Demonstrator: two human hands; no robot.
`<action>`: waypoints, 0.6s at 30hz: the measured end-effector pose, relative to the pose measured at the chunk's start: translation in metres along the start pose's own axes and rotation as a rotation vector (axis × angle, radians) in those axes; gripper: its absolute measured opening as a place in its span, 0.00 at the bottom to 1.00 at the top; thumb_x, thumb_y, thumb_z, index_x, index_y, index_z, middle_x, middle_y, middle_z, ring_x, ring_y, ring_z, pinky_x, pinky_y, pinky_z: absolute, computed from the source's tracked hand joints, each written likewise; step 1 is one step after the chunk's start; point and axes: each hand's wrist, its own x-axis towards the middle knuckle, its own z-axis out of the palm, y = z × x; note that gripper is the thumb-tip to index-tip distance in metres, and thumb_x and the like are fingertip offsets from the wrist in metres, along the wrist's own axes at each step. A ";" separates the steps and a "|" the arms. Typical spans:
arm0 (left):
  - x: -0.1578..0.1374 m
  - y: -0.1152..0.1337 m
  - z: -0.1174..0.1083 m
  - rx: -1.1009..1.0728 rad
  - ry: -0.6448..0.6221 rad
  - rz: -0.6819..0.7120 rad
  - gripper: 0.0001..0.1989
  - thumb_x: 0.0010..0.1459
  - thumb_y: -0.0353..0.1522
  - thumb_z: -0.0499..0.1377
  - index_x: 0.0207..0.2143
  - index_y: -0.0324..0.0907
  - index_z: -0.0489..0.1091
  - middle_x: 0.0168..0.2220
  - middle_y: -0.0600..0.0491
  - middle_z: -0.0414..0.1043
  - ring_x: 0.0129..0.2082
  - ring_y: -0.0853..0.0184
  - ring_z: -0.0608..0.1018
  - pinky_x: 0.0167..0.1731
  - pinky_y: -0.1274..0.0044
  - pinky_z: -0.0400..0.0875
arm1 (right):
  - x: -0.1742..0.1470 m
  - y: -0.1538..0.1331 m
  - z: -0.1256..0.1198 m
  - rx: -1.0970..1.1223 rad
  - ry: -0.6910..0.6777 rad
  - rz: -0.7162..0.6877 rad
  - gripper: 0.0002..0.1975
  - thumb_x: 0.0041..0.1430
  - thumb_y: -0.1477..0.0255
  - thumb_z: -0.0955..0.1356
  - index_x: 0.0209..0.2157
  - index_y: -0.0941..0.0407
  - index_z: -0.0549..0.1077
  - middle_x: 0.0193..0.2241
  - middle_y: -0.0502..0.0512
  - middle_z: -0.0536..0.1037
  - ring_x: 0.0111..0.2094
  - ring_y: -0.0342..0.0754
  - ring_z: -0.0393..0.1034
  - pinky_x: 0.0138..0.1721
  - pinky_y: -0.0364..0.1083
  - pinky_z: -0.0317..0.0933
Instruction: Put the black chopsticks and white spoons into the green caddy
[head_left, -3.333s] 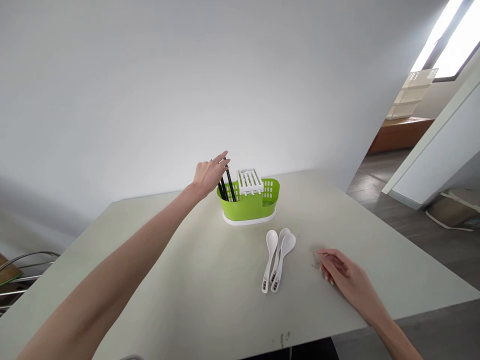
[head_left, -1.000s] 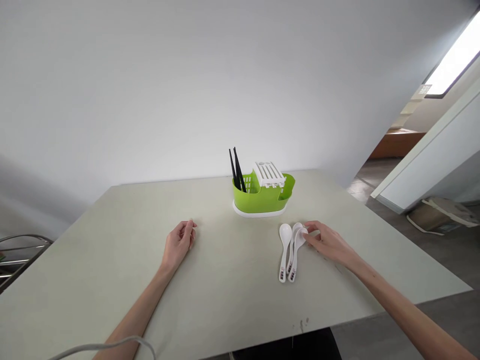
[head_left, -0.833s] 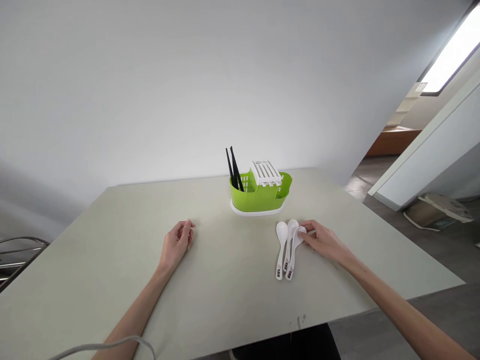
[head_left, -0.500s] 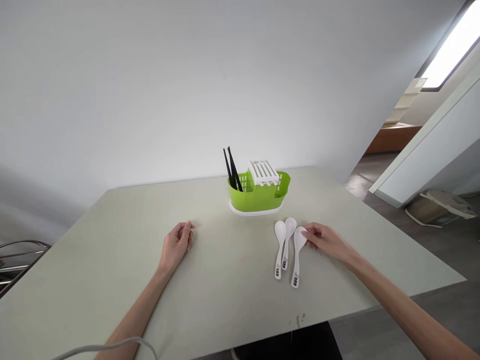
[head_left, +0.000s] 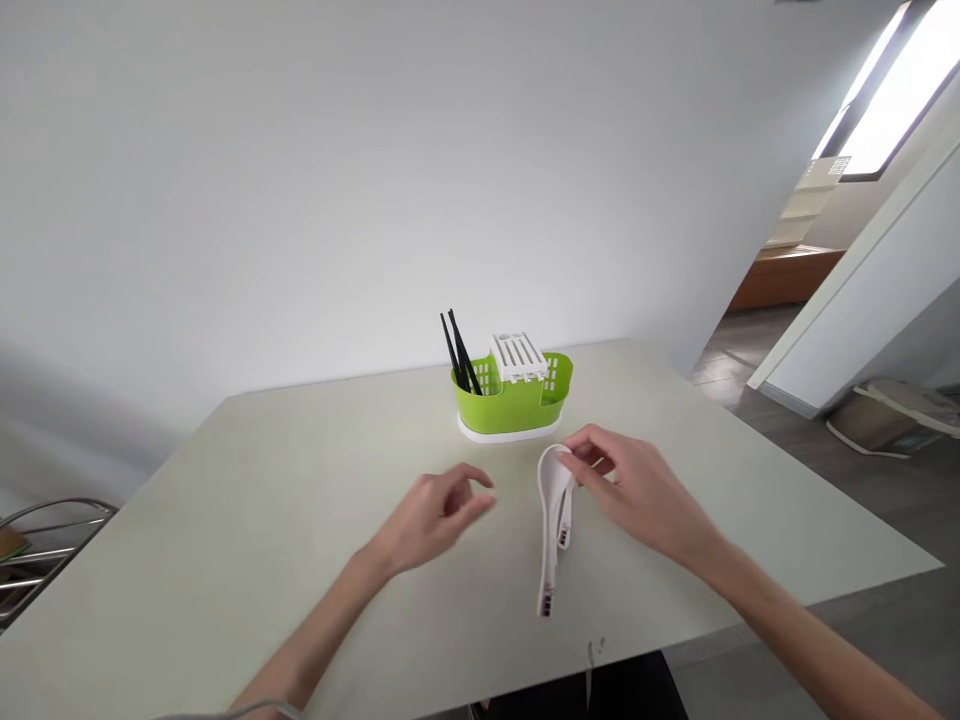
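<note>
Between the thumb and fingers of my right hand (head_left: 619, 480) is the bowl end of a white spoon (head_left: 550, 520), its handle hanging down toward me. Behind it another white spoon (head_left: 565, 528) shows in part; the rest is hidden by the held spoon and the hand. My left hand (head_left: 439, 510) is to the left of the spoons, thumb and fingers apart, with nothing in it. Beyond both hands stands a green utensil holder (head_left: 510, 408) with a white slotted top (head_left: 519, 356) and white base. Black chopsticks (head_left: 459, 355) lean in its left compartment.
The pale table (head_left: 337, 440) meets a white wall (head_left: 375, 200) at the back. A metal rack (head_left: 52, 560) is off the left edge. A grey cable (head_left: 255, 708) crosses my left forearm. On the floor at right lies a bin-like object (head_left: 896, 418).
My right hand has lifted the rightmost spoon and brought it left over the other spoons. My left hand has moved right toward it and opened. The view has shifted slightly.
</note>
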 end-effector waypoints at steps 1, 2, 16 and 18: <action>0.003 0.016 0.004 0.028 -0.064 0.027 0.22 0.66 0.52 0.57 0.46 0.44 0.74 0.22 0.60 0.63 0.22 0.70 0.64 0.24 0.78 0.57 | -0.001 -0.012 0.005 -0.018 0.008 -0.056 0.13 0.72 0.60 0.64 0.38 0.51 0.76 0.34 0.52 0.82 0.35 0.49 0.76 0.34 0.46 0.65; 0.006 0.030 0.007 0.059 -0.116 0.050 0.21 0.65 0.52 0.58 0.40 0.43 0.74 0.21 0.60 0.62 0.21 0.71 0.63 0.23 0.77 0.55 | -0.003 -0.022 0.009 -0.031 0.017 -0.106 0.12 0.72 0.62 0.64 0.38 0.52 0.75 0.34 0.51 0.82 0.35 0.48 0.76 0.34 0.46 0.64; 0.025 0.032 -0.068 -0.211 0.503 0.024 0.22 0.66 0.51 0.58 0.39 0.41 0.74 0.22 0.58 0.66 0.17 0.72 0.68 0.23 0.78 0.66 | -0.024 0.082 -0.007 0.093 0.102 0.081 0.16 0.69 0.55 0.65 0.48 0.51 0.74 0.43 0.57 0.82 0.35 0.49 0.78 0.35 0.47 0.72; 0.031 0.031 -0.084 -0.353 0.681 0.035 0.21 0.63 0.51 0.63 0.40 0.41 0.74 0.28 0.56 0.69 0.18 0.74 0.69 0.21 0.78 0.67 | -0.029 0.120 -0.007 0.112 0.196 0.201 0.19 0.67 0.53 0.65 0.48 0.52 0.74 0.44 0.58 0.82 0.33 0.49 0.79 0.33 0.47 0.71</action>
